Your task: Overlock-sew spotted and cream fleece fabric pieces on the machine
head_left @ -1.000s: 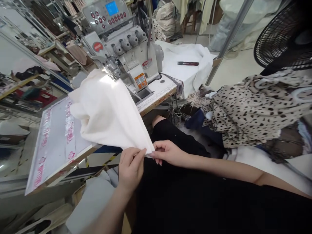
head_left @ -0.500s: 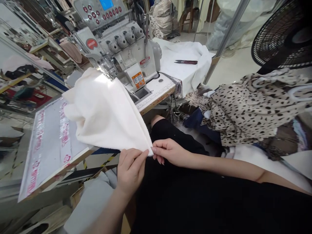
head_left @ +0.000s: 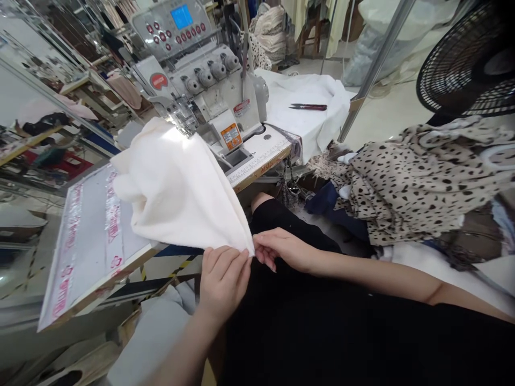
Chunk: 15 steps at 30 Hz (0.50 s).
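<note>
A piece of cream-white fabric [head_left: 181,187] stretches from under the needle area of the overlock sewing machine [head_left: 217,80] down towards my lap. Its near corner is pinched between both hands. My left hand [head_left: 224,279] is closed on the fabric's lower edge, fingers folded over it. Just to its right, my right hand [head_left: 284,249] grips the very tip of the same corner with thumb and forefinger. The two hands almost touch. The machine's lamp lights the far end of the cloth, which hides the presser foot in part.
Thread snips [head_left: 308,107] lie on white cloth [head_left: 281,88] behind the machine. Spotted fabric [head_left: 426,182] is heaped at the right, below a black fan [head_left: 462,64]. The table extension [head_left: 92,230] with red-printed tape reaches out to the left. Grey cloth [head_left: 151,332] hangs below it.
The whole view has shifted slightly, so the machine and fabric appear a little further right and lower. My left fingers have closed up nearer the corner tip; both hands still hold the cloth.
</note>
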Motion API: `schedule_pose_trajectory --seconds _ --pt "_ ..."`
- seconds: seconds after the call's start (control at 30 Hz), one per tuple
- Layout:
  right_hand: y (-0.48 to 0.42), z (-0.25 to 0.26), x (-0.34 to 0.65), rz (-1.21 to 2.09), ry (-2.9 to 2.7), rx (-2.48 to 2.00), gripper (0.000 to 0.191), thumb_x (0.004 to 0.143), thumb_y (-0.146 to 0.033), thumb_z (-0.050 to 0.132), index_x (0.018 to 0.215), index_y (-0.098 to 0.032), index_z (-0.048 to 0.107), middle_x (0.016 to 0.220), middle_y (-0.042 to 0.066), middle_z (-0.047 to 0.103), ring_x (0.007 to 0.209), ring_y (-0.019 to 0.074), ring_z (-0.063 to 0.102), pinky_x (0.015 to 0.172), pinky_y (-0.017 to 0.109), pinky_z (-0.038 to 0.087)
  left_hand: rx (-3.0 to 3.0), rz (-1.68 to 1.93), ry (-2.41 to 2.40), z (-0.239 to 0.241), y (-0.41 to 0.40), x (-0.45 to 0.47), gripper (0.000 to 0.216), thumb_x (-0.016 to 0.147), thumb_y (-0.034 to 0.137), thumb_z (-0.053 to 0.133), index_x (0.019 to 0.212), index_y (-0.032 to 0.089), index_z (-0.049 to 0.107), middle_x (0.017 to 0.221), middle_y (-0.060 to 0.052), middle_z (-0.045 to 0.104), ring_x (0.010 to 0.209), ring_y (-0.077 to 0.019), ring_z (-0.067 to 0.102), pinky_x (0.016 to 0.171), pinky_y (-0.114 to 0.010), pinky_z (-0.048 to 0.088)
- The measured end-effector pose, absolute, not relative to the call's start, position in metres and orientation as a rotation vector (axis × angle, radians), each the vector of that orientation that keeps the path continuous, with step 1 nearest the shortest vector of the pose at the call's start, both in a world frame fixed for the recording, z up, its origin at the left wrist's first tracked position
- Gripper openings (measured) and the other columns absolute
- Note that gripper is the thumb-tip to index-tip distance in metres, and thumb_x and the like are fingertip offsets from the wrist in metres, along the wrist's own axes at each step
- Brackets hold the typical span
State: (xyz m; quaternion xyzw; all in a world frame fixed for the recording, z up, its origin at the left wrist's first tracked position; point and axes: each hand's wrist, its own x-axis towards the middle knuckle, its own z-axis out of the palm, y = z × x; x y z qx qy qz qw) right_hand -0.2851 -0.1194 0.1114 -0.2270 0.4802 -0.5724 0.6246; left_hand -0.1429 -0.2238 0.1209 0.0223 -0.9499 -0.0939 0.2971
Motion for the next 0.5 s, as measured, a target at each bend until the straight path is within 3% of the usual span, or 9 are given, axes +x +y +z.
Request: schedule_pose_trajectory --seconds 0.13,0.23,0.3,0.4,0.5 --pt "-0.112 0.118 -0.291 -1.305 1.254 -0.830 0.035 0.085 -0.038 0.037 0.072 -0.011 0.056 0.060 0.001 0.049 0.046 0.0069 0.044 0.043 0.019 0.040 0.036 -0.259 -2.499 0.125 -0.224 -0.145 0.021 0.069 0.003 0.061 0.087 0.013 0.056 0.078 -0.006 0.059 0.077 -0.0173 0.053 0.076 -0.037 0.042" --pt "-0.111 0.125 -0.299 -1.442 1.596 -1.547 0.019 0.082 -0.021 0.045 0.089 -0.013 0.059 0.089 0.009 0.056 0.068 0.0108 0.052 0.063 0.024 0.046 0.007 -0.287 -2.478 0.133 -0.226 -0.145 0.020 0.070 0.001 0.059 0.086 0.012 0.055 0.076 -0.006 0.058 0.076 -0.0163 0.052 0.075 -0.036 0.042" --pt "-0.115 0.127 -0.305 -1.424 1.610 -2.045 0.021 0.081 -0.015 0.044 0.096 -0.014 0.058 0.106 0.012 0.055 0.082 0.0140 0.052 0.074 0.028 0.046 -0.007 -0.303 -2.467 0.137 -0.225 -0.143 0.020 0.070 0.000 0.058 0.085 0.012 0.055 0.075 -0.005 0.057 0.075 -0.0153 0.052 0.075 -0.035 0.043" --pt "-0.125 0.128 -0.312 -1.255 1.487 -2.370 0.022 0.083 -0.011 0.036 0.091 -0.014 0.057 0.096 0.009 0.061 0.080 0.0149 0.053 0.071 0.026 0.046 -0.017 -0.285 -2.411 0.136 -0.221 -0.137 0.022 0.069 -0.001 0.058 0.087 0.012 0.056 0.075 -0.005 0.056 0.074 -0.0151 0.052 0.073 -0.034 0.044" --pt "-0.131 0.137 -0.317 -1.248 1.452 -2.294 0.022 0.082 -0.010 0.035 0.085 -0.014 0.056 0.086 0.008 0.063 0.078 0.0139 0.056 0.067 0.023 0.046 -0.114 -0.315 -2.342 0.124 -0.217 -0.139 0.014 0.075 0.008 0.055 0.088 0.013 0.056 0.075 -0.006 0.057 0.077 -0.0164 0.054 0.071 -0.032 0.048"
